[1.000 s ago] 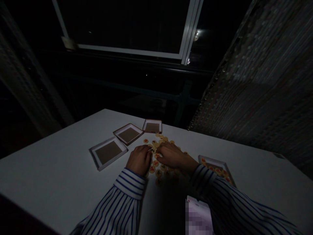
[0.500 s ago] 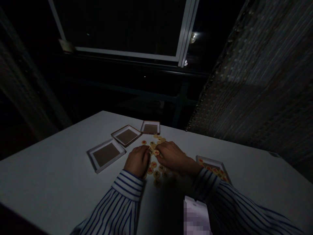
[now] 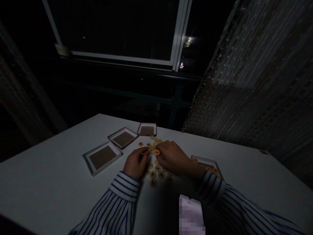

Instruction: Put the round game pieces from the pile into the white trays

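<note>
Round, pale xiangqi pieces (image 3: 153,175) marked in red or black lie in a loose pile on the white table between my hands; some show blank sides. My right hand (image 3: 172,156) is closed, pinching a red-marked xiangqi piece (image 3: 156,152) between thumb and fingers. On the other side, my left hand (image 3: 135,162) has its thumb and fingertips brought together at the edge of a blank-sided xiangqi piece (image 3: 151,148). The exact grip there is dim. Part of the pile is hidden under my right hand and its shadow.
Left and behind the pile lie three shallow boxes: a near box (image 3: 102,158), a middle box (image 3: 123,137) and a far box (image 3: 147,129). Right of my wrist, another box (image 3: 206,161) holds red-marked pieces. A lit phone (image 3: 192,213) sits near my right sleeve. A bead curtain (image 3: 234,98) hangs at right.
The view has shifted slightly. A black-marked piece showed at my left fingertips before; a blank side shows there now. My right hand still holds the red-marked piece.
</note>
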`<state>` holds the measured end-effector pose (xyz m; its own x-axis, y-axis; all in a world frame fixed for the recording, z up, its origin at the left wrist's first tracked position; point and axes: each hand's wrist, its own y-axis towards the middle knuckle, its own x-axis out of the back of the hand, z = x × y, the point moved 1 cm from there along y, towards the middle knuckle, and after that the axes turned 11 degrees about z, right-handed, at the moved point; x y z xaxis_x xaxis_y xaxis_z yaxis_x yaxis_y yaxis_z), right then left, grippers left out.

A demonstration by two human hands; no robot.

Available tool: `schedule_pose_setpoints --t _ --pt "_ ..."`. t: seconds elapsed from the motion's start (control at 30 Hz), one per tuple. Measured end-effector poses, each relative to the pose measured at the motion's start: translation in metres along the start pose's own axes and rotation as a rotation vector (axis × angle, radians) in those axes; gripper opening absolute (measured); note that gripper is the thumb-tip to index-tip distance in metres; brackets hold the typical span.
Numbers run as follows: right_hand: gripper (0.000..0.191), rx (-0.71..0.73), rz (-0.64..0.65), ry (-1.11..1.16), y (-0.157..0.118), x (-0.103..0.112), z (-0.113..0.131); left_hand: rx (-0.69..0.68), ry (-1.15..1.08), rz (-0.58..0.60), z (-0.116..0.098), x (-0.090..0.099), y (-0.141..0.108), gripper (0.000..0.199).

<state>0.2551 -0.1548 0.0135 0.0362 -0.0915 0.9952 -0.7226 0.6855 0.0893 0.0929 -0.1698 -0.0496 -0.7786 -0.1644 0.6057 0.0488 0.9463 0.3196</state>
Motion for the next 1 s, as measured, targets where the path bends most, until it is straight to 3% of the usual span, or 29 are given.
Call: schedule_pose_setpoints --t 0.2,0.47,0.67,1.0 --pt "0.022 0.032 -0.049 0.022 -0.012 0.006 -0.001 0.001 -0.318 0.051 -0.017 -0.006 -0.005 0.029" --pt "0.023 0.045 -0.08 0.073 -0.032 0.016 0.0 0.108 -0.727 0.147 -0.039 -0.014 -0.009 0.032" --pt "0.022 0.036 -0.113 0.085 -0.045 0.019 -0.001 0.184 -0.814 0.189 -0.048 -0.019 -0.012 0.031" --pt "0.034 -0.032 -0.19 0.225 -0.075 0.025 -0.011 0.163 -0.839 0.224 -0.061 -0.032 -0.014 0.034"
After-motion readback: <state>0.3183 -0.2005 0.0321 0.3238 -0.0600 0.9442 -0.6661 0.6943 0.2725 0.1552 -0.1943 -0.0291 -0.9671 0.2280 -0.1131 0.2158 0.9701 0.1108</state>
